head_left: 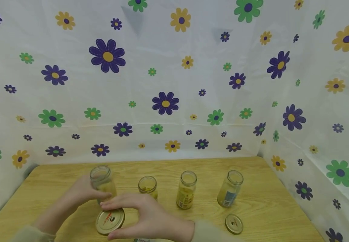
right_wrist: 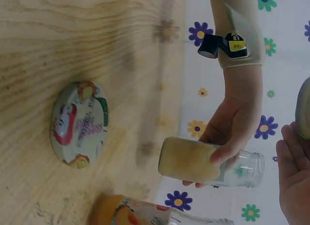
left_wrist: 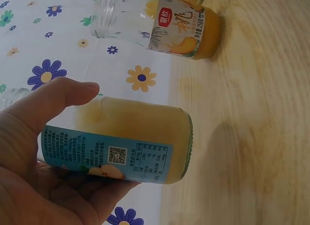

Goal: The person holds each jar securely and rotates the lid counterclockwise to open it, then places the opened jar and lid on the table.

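My left hand [head_left: 85, 191] grips a glass jar [left_wrist: 116, 137] by its side, with the thumb on one side and fingers on the other. This jar has no lid, a blue label with a pear picture, and pale yellowish contents; its base appears raised off the wooden table [head_left: 198, 222]. Between thumb and fingers, my right hand [head_left: 153, 215] pinches a gold lid [head_left: 111, 220] with a red and black print, close beside the jar. In the right wrist view only part of the lid [right_wrist: 303, 108] shows at the right edge.
Right of my hands stand three lidless jars: a partly hidden one [head_left: 148, 183], a middle one [head_left: 186, 191] and one with a blue label [head_left: 229, 191]. A gold lid [head_left: 234, 224] lies before the last. A patterned lid [right_wrist: 80, 123] rests on the table near me. Flowered cloth [head_left: 168, 77] surrounds the table.
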`<state>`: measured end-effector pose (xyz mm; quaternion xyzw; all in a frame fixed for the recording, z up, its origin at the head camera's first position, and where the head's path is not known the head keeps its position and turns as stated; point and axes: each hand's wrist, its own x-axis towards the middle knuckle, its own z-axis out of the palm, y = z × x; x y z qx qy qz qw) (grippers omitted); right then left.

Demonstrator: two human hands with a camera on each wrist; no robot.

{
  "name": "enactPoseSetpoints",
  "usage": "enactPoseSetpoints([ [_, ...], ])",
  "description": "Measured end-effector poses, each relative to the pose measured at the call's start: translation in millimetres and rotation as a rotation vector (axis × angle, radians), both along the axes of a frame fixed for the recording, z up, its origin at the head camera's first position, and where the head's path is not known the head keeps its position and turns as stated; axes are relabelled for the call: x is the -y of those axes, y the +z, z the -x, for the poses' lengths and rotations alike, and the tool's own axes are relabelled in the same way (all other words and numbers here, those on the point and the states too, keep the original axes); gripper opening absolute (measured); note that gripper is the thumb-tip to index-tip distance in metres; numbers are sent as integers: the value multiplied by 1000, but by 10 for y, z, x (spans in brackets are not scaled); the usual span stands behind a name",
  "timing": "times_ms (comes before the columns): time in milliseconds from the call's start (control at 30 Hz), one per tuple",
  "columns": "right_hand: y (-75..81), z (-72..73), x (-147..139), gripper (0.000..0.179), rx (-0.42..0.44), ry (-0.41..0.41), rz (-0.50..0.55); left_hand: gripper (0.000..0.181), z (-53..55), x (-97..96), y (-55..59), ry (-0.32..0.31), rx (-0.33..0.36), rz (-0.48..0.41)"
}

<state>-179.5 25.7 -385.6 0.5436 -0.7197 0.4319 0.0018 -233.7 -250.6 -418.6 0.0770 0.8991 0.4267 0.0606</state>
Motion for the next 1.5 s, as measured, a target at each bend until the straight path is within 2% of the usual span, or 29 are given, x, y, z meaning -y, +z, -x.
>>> enactPoseSetpoints([
  [200, -127, -13, 56, 55, 146, 93, -44, 71, -8, 18, -76, 12, 13, 26],
  [333, -214, 11, 98, 58, 98, 119, -97, 68, -23, 16, -106, 33, 2, 70],
  [467, -301, 20, 136, 59, 157, 145, -140, 64, -41, 26, -143, 28, -9, 74],
  [600, -389, 34, 177, 57, 186, 158, -184, 65, -52, 39, -183, 21, 19, 46],
  [900, -579, 35, 261, 43, 38, 128, -297, 64, -102, 62, -258, 38, 71, 33],
  [1100, -641, 21, 325, 39, -9, 112, -406, 63, -119, 77, -273, 43, 70, 36],
  [1300, -705, 28, 393, 38, -100, 95, -501, 63, -126, 72, -266, 44, 71, 60],
  [1433, -754, 9, 413, 38, -127, 83, -541, 64, -120, 75, -266, 35, 80, 61],
  [1500, -780, 0, 426, 37, -169, 98, -536, 65, -117, 79, -271, 32, 86, 51],
])
